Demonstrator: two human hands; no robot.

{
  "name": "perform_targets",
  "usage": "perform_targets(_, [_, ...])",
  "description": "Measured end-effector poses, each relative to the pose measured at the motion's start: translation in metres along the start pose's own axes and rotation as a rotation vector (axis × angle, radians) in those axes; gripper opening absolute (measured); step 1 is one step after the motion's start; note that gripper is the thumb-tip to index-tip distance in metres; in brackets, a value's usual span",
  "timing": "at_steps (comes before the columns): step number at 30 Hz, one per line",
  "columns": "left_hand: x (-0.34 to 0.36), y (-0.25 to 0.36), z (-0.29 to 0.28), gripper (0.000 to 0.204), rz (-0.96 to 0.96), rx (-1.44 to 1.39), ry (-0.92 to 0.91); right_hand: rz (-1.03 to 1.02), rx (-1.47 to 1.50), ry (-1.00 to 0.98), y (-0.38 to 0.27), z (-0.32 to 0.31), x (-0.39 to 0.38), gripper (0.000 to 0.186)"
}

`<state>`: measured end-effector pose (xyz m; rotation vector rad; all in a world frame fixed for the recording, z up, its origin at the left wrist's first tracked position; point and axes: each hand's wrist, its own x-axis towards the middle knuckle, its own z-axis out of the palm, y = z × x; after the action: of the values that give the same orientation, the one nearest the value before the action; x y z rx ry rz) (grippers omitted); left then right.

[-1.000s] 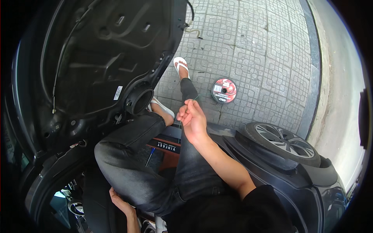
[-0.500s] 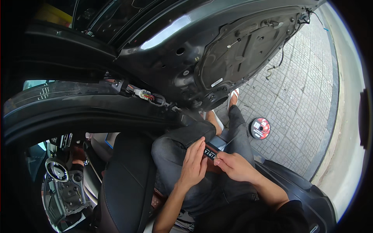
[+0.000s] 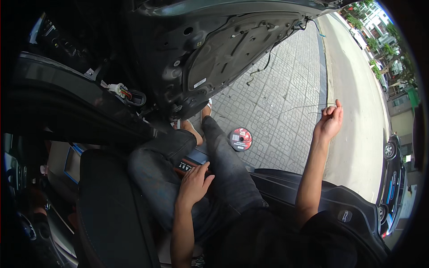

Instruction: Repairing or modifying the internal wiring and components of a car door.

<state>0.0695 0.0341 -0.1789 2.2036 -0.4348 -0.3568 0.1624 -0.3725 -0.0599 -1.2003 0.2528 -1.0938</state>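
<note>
Wire [image 3: 304, 106], thin and dark: leaves the right hand [image 3: 330, 121] and arcs leftward above the pavement [image 3: 286, 67], fading from sight toward the spool; whether it joins there, cannot tell. Right hand raised, arm stretched outward, fingers curled and pinching the wire; in this view it overlaps the road [image 3: 353, 89], past the pavement's dark outer edge. A short length also juts from under the fingers.

Spool [image 3: 241, 144], black with red-and-white label, lies flat on the pavement near its car-side edge, just beside the right shin.

Left hand [image 3: 194, 183] low between the thighs, palm down, fingers extended, thumb spread apart; rests at a dark strip with pale lettering [image 3: 184, 165].

Opened car door [image 3: 232, 49] above, inner side bare, black cable [image 3: 269, 58] dangling from its outer edge. Pale connector [image 3: 117, 89] with coloured leads at left. Dark seat [image 3: 111, 201] beside the left thigh.
</note>
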Motion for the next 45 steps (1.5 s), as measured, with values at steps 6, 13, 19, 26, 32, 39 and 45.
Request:
perform_targets(6, [0.009, 0.008, 0.009, 0.048, 0.032, 0.013, -0.074, -0.037, -0.055, -0.230, -0.044, 0.024, -0.121, 0.018])
perform_targets(13, [0.001, 0.012, -0.006, 0.071, 0.306, -0.241, 0.110, 0.757, 0.265, -1.531, -0.070, 0.091, -0.339, 0.027])
perform_targets(19, [-0.003, 0.006, -0.002, 0.034, 0.186, -0.698, 0.099, 0.497, 0.230, -1.998, -0.098, 0.118, -0.333, 0.028])
perform_targets(26, [-0.004, -0.011, -0.006, 0.050, 0.089, -1.118, 0.703, 0.345, -0.019, -1.536, -0.035, 0.113, -0.285, 0.026])
perform_targets(32, [-0.008, -0.002, -0.008, 0.050, 0.284, -0.866, 0.702, 0.592, -0.692, -1.277, 0.067, 0.058, -0.271, 0.029])
perform_targets(39, [-0.019, 0.007, 0.000, 0.060, 0.339, -1.367, 0.065, 0.571, -1.195, -1.179, 0.209, -0.030, -0.272, 0.030])
perform_targets(45, [-0.018, -0.001, -0.004, 0.056, 0.326, -1.324, -0.437, 0.451, -1.633, -1.285, 0.296, -0.086, -0.172, 0.045])
